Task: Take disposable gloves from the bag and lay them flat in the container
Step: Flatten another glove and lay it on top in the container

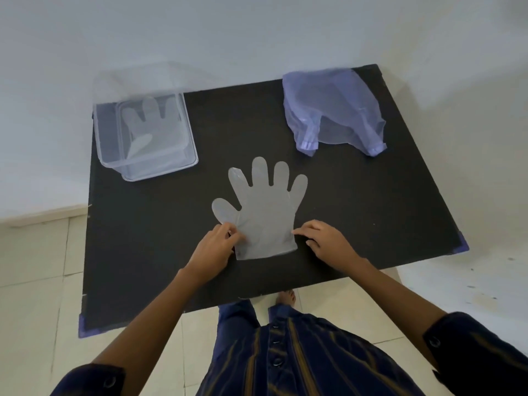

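**Glove flat on the board, cuff between both hands, container up and to the left**

The clear disposable glove (264, 215) lay flat on the black board (371, 224), directly ahead of the person. Long axis ran from the cuff, nearest the body, to the fingertips, which pointed away toward the wall with a slight lean to the left. The glove's thumb stuck out to the left.

Left hand (213, 254): fingers curled at the left edge of the cuff, touching the film and apparently pinching it just below the glove's thumb. Right hand (325, 242): fingertips at the right edge of the cuff, touching or just beside it; whether it gripped the film could not be told, and it looked more like a press than a pinch. Both hands sat at the cuff end, one to each side.

The clear plastic container (148, 164) stood at the far left of the board, well apart from the glove, up and to the left of it. One glove already lay flat in it, fingers pointing away. The left hand was the nearer to it. The pale purple bag (331, 110) sat at the far right, untouched.

Judgement: the coming move is a lift by the cuff and a carry up-left, keeping the same heading, so that this glove lands aligned on the one inside. The thin film may fold or cling on lifting.
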